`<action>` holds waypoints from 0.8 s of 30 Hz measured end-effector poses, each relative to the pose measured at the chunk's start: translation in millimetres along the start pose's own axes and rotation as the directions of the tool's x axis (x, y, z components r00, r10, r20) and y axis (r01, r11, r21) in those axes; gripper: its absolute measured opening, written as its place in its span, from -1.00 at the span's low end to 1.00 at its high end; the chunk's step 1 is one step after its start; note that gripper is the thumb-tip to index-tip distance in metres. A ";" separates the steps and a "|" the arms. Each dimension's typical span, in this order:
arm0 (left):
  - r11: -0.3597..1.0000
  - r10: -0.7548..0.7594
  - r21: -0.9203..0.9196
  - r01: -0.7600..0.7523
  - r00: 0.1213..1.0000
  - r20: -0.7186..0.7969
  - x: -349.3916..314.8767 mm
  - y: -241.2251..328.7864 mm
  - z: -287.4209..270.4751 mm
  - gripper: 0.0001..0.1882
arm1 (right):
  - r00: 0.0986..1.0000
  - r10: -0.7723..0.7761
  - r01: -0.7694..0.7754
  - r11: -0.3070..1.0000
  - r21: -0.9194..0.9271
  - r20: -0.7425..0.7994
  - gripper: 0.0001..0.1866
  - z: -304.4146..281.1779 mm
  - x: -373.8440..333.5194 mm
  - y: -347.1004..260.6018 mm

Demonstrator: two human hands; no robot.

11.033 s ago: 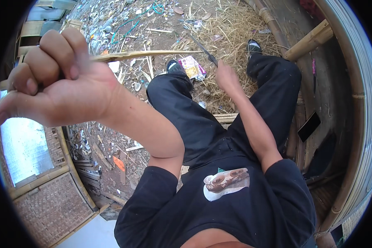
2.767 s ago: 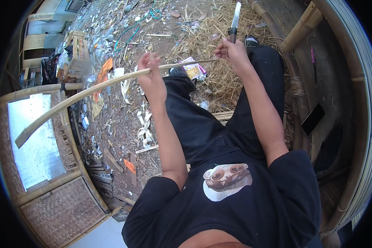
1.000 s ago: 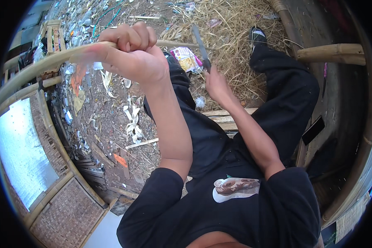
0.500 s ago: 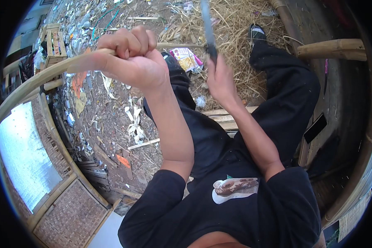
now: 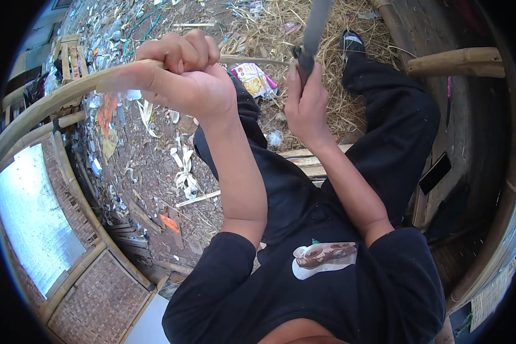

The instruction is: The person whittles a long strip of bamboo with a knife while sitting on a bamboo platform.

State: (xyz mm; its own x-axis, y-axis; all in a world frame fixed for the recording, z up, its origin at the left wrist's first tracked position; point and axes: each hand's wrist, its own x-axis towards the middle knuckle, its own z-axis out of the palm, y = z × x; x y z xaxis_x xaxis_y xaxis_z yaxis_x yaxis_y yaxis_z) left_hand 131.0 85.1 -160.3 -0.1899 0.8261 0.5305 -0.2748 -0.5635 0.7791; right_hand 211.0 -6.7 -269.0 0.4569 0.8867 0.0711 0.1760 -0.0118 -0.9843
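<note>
A long pale bamboo strip (image 5: pixel 57 100) runs from the far left edge, bending in the fisheye picture, into my left hand (image 5: pixel 183 80). My left fingers are wrapped round it, the thumb lying along it. Past the fist, its thinner end reaches toward the knife (image 5: pixel 316 28). That knife has a grey blade pointing up and away and a dark handle, held in my right hand (image 5: pixel 308 112) with the fingers closed. Where the strip ends, beside the knife handle and my right thumb, it is too small to tell whether they touch.
My legs (image 5: pixel 393 109) in black trousers are spread on both sides. Dry straw (image 5: pixel 350 109) and litter cover the ground, with a crumpled wrapper (image 5: pixel 255 80) between. A bamboo pole (image 5: pixel 458 62) and a dark phone (image 5: pixel 436 173) are at right; woven bamboo panels (image 5: pixel 97 295) at left.
My right hand has turned the knife, so its blade now leans further right, with its handle a little lower. My left hand keeps its grip on the strip, nearly in place.
</note>
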 end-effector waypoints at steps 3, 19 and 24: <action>1.000 -0.013 0.011 0.014 1.000 -0.017 -3.8 -2.3 12.9 -0.31 | 0.855 0.419 -0.189 0.801 -0.568 0.306 -0.82 9.4 -8.6 70.0; 0.999 -0.009 0.043 0.008 1.000 0.013 2.0 -3.3 -12.2 -0.31 | 0.854 0.475 -0.310 0.792 -0.525 0.212 -0.78 19.6 -8.7 119.5; 1.000 -0.011 0.002 0.011 0.996 -0.086 3.2 -3.7 -4.3 -0.32 | 0.998 0.029 -0.030 1.000 -0.004 -0.050 -0.78 11.6 5.8 48.8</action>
State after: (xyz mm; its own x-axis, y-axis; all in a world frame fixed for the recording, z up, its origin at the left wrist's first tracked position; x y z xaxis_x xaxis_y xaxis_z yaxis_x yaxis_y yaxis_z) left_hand 127.4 89.8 -162.8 -0.2676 0.8289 0.4913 -0.2753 -0.5544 0.7854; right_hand 212.2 3.2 -318.6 0.5052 0.8615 0.0501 0.1654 -0.0397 -0.9854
